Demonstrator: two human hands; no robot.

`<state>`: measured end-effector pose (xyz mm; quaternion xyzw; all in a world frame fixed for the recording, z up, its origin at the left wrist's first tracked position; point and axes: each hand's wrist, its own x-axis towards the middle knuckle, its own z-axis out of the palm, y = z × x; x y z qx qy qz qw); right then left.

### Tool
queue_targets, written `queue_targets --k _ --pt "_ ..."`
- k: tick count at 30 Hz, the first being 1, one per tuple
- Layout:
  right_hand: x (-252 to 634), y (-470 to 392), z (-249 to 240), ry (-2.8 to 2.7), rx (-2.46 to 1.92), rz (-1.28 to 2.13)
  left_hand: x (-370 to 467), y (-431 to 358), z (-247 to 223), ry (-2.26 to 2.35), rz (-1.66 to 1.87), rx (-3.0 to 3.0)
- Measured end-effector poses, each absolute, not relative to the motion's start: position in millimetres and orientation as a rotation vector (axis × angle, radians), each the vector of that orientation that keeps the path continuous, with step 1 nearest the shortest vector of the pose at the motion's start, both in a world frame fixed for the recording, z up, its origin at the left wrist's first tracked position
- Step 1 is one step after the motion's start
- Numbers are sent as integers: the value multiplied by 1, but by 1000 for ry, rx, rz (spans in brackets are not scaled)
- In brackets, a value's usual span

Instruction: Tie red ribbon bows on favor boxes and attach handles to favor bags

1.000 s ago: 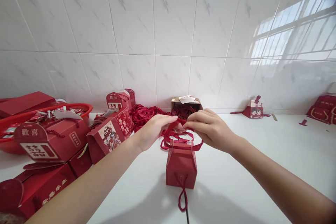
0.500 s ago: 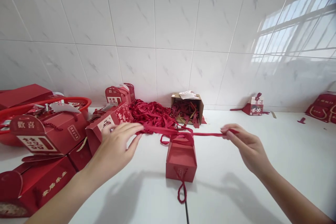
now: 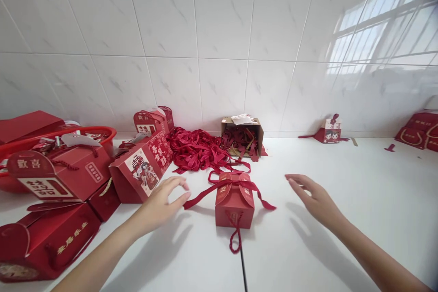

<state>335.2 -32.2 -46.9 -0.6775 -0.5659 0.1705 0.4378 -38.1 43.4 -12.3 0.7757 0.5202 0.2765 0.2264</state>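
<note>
A small red gift box [image 3: 234, 212] stands at the middle of the white table, with a twisted cord loop hanging down its front. Across its top lies a red ribbon [image 3: 219, 186], its two ends drooping to either side. My left hand [image 3: 167, 200] is left of the box, thumb and fingers apart, near the ribbon's left end and holding nothing. To the right of the box, my right hand [image 3: 313, 196] hovers over the table with its fingers apart and nothing in them, away from the ribbon's right end.
Behind the box are a heap of red ribbons [image 3: 196, 148] and a cardboard carton [image 3: 260, 139] of ribbon pieces. Several red boxes [image 3: 82, 171] and a red basket [image 3: 111, 137] crowd the left. A small house-shaped box [image 3: 331, 135] and red bags [image 3: 415, 130] stand back right.
Both hands have let go of the ribbon, which was stretched taut above the box and now rests over its top with loose ends. The view has shifted slightly.
</note>
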Motion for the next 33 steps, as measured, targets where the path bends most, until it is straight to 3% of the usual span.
queue_targets --k 6,11,15,29,33 --pt "280 -15 -40 -1656 -1365 625 19 56 -17 1029 772 2022" --pt "261 -5 -46 -1426 -1245 988 37 58 -31 926 798 1882" --pt "255 -4 -44 -1369 -1179 1075 43 54 -34 940 821 1791" --pt "300 -2 -44 -1559 -1143 946 10 72 -29 1201 720 1663" --pt "304 -7 -41 -1894 -1250 544 7 77 -15 1158 436 1712"
